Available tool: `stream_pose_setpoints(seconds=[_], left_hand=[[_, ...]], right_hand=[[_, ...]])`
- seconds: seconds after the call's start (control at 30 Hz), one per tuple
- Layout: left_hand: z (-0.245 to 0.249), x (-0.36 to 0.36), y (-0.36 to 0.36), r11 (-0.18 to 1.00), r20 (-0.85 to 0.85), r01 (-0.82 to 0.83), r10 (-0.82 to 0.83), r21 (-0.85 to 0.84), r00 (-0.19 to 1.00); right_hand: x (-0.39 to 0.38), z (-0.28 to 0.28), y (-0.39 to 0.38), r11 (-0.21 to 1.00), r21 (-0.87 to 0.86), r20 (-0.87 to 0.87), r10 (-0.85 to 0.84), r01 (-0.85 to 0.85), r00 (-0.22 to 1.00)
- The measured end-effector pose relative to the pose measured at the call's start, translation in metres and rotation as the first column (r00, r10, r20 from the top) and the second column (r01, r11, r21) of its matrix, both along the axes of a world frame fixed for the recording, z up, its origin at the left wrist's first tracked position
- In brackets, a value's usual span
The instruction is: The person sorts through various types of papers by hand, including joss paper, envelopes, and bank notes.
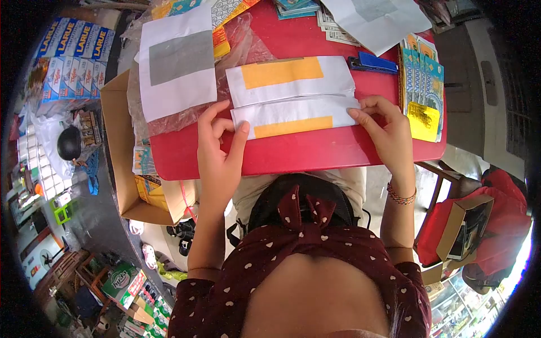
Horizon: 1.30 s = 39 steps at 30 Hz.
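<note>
A white paper sheet (pixel 293 98) with its two long sides folded toward the middle lies before me on the red table. An orange-yellow panel shows on each flap. My left hand (pixel 220 149) holds its lower left edge, thumb on top and index finger raised beside it. At the right edge, my right hand (pixel 386 127) pinches the same paper between thumb and fingers. Just beyond its upper right corner lies a blue stapler (pixel 373 63). To the left is another white sheet (pixel 177 104) with a grey rectangle, resting on clear plastic wrap (pixel 242 42).
Stacks of printed banknote-like paper (pixel 422 73) with a yellow packet (pixel 422 121) sit at the right edge of the red table (pixel 315 155). More white paper (pixel 377 25) is at the back. An open cardboard box (pixel 127 186) stands at the left, beer cartons (pixel 73 62) beyond it.
</note>
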<state>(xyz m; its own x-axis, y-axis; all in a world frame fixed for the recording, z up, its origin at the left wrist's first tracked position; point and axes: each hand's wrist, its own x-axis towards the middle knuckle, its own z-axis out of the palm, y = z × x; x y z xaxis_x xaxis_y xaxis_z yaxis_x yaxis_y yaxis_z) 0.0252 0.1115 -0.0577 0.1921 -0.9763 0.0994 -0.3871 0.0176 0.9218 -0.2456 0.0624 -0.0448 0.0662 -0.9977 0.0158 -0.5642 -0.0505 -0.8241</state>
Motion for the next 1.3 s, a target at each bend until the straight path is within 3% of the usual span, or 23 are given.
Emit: stream_pose_setpoints(seconds=[0.1,0.17,0.27,0.33,0.4,0.47,0.5,0.57,0.6,0.67,0.7,0.8,0.93,1.1,1.23,1.3], left_hand=[[0.005,-0.001,-0.001,0.999,-0.016,0.0,0.001,0.051,1.0],[0.008,-0.002,-0.001,0.995,0.093,-0.025,0.015,0.099,0.996],[0.006,-0.005,-0.004,0.994,0.115,-0.051,0.039,0.101,0.993],[-0.001,-0.007,-0.004,0.998,0.162,-0.054,0.048,0.035,0.986],[-0.001,-0.01,-0.006,0.998,0.211,-0.055,0.062,-0.038,0.976],[0.003,-0.013,-0.008,0.974,0.412,-0.096,0.175,-0.206,0.894],[0.002,-0.012,-0.009,0.972,0.413,-0.094,0.178,-0.214,0.893],[0.001,-0.009,-0.012,0.898,0.635,0.277,0.004,-0.343,0.772],[0.003,-0.01,-0.014,0.892,0.636,0.282,0.008,-0.353,0.771],[0.01,-0.016,-0.011,0.871,0.715,0.458,-0.206,-0.177,0.668],[0.014,-0.019,-0.01,0.868,0.755,0.473,-0.208,-0.15,0.622],[0.014,-0.025,-0.004,0.893,0.722,0.429,-0.204,-0.14,0.661],[0.02,-0.027,0.009,0.876,0.799,0.476,-0.234,-0.075,0.555],[0.021,-0.022,0.021,0.872,0.863,0.488,-0.235,-0.016,0.448],[0.027,-0.019,0.025,0.909,0.842,0.416,-0.229,0.006,0.488],[0.026,-0.011,0.029,0.925,0.843,0.379,-0.2,-0.005,0.499]], right_hand=[[0.002,0.003,0.0,1.0,0.025,-0.002,-0.019,0.019,1.0],[0.005,0.005,-0.001,0.998,0.049,0.003,-0.034,0.034,0.999],[0.008,0.004,-0.001,1.0,0.001,-0.086,-0.014,0.014,0.996],[0.016,0.002,0.0,0.983,-0.182,-0.278,-0.017,-0.035,0.96],[0.022,0.003,0.002,0.985,-0.171,-0.316,-0.036,-0.02,0.948],[0.024,0.002,0.001,0.883,-0.447,-0.41,-0.06,-0.143,0.91],[0.024,0.006,0.0,0.88,-0.454,-0.407,-0.064,-0.141,0.911],[0.023,0.018,0.001,0.728,-0.346,-0.686,0.233,-0.591,0.689],[0.025,0.018,-0.001,0.727,-0.356,-0.688,0.221,-0.587,0.691],[0.03,0.014,-0.004,0.603,-0.335,-0.723,0.328,-0.724,0.607],[0.028,0.016,-0.005,0.608,-0.283,-0.737,0.357,-0.741,0.574],[0.029,0.023,-0.008,0.581,-0.27,-0.757,0.366,-0.768,0.542],[0.034,0.029,0.001,0.587,-0.274,-0.766,0.346,-0.762,0.542],[0.022,0.022,0.011,0.602,-0.186,-0.829,0.327,-0.776,0.453],[0.01,0.026,0.012,0.609,-0.177,-0.857,0.292,-0.773,0.426],[0.003,0.032,0.016,0.689,-0.181,-0.861,0.233,-0.702,0.452]])
